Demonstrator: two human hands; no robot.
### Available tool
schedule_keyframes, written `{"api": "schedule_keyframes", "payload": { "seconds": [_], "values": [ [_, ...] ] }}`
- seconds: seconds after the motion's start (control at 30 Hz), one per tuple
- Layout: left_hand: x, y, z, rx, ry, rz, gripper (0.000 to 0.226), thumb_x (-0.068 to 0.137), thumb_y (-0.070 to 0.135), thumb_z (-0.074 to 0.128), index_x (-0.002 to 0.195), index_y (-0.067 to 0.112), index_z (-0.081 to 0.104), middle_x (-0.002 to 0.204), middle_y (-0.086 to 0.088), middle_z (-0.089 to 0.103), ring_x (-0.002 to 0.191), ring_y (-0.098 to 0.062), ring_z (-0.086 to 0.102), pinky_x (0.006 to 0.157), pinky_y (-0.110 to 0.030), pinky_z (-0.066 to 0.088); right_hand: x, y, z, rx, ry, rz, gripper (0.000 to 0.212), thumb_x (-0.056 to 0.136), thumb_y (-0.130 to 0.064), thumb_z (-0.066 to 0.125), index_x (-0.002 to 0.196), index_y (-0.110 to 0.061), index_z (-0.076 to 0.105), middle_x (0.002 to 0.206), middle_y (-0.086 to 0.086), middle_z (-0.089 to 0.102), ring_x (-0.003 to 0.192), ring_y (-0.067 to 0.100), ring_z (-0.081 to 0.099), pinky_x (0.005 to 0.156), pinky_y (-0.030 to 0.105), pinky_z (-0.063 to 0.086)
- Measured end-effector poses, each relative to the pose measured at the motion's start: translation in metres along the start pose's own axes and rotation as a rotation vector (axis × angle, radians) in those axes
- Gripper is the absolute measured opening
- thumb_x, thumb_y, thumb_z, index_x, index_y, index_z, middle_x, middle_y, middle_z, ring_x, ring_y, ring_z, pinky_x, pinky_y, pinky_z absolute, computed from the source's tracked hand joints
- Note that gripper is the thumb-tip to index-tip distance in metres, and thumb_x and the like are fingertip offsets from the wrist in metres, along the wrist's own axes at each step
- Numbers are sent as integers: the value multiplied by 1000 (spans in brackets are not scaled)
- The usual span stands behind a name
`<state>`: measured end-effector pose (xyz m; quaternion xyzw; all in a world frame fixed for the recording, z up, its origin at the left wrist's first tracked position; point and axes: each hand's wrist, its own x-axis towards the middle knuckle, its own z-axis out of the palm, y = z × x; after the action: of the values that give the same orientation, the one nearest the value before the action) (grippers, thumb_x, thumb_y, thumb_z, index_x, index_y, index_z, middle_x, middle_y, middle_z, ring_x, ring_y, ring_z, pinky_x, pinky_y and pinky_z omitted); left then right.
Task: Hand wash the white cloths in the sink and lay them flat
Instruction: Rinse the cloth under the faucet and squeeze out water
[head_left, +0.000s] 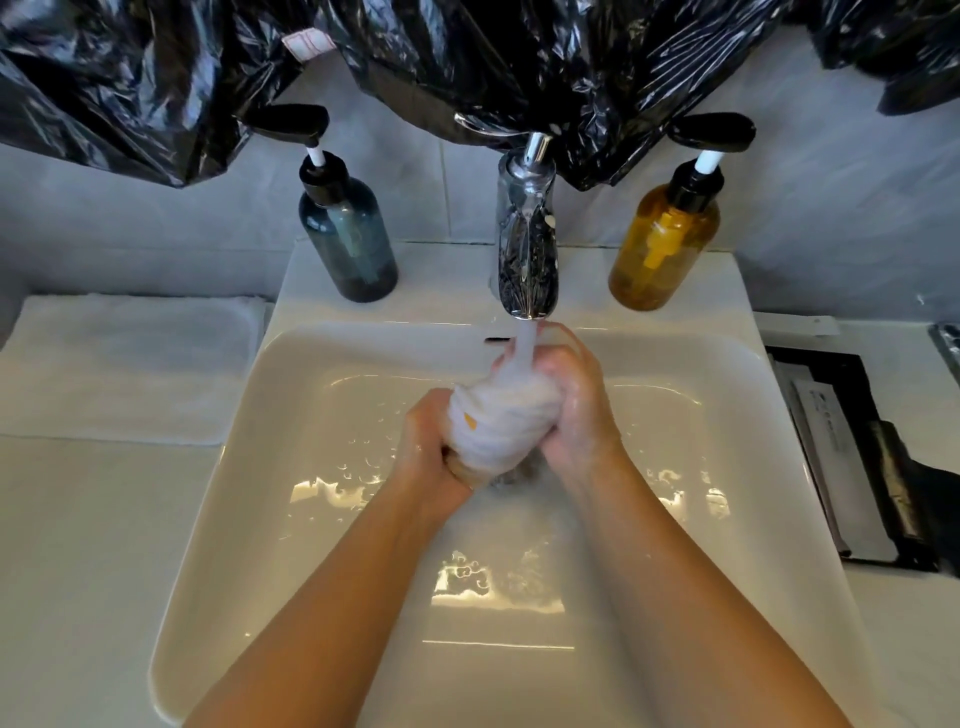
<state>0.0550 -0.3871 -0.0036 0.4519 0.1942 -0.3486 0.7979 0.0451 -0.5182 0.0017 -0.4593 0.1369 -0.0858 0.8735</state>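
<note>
White towel (130, 364) lies folded flat on counter (78, 519), far left. Blue-green pump bottle (345, 239) on sink (260, 457) back ledge. Left hand (431, 457) clenched round lower end of cloth (498, 421), which is bunched into wet wad over sink middle, right under running tap (527, 244). Right hand (576, 405) wraps upper end, so both hands grasping same cloth. Amber pump bottle (662, 244) just right of tap. Black tray (857, 467) far right, contents kinda unreadable.

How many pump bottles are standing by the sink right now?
2. The teal bottle stands left of the faucet; the amber bottle stands right of it. The black plastic hanging above covers the wall, so anything behind it is hidden.
</note>
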Motion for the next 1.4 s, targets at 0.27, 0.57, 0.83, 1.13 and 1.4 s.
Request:
{"api": "schedule_keyframes", "payload": {
  "seconds": [0.27,0.57,0.83,1.13,1.4],
  "values": [
    [-25,19,-24,466,-391,-23,54,64,41,75,109,11,73,103,-15,71,90,-26,70,85,-39,54,0,-22,6,73,-123,264,59,57,-24,79,108,1,62,95,16,74,93,30,69,86,39,58],
    [-29,-16,-4,941,-7,502,65,65,57,73,113,31,38,109,7,56,88,4,63,67,-21,55,-49,6,-14,-221,56,315,50,101,-52,45,116,-9,65,98,9,76,88,25,72,62,29,58],
    [-6,-21,21,368,25,353,74,79,72,49,116,9,62,102,-16,70,90,-30,69,79,-45,56,-53,22,-9,-379,213,-128,20,105,-30,47,89,-26,59,70,-17,66,69,-1,63,65,19,48],
    [-10,-34,21,581,-5,640,52,89,49,55,130,17,45,119,3,60,102,-4,64,85,-25,56,-54,31,-17,-373,219,-251,25,91,-40,46,93,-19,60,77,-8,70,79,10,68,71,30,55],
    [7,-26,17,337,119,356,83,79,85,43,107,11,69,99,-18,72,93,-34,68,82,-47,53,-60,35,-24,-464,189,-337,20,97,-38,47,106,-28,61,90,-16,70,88,5,66,77,22,51]
  ]
}}
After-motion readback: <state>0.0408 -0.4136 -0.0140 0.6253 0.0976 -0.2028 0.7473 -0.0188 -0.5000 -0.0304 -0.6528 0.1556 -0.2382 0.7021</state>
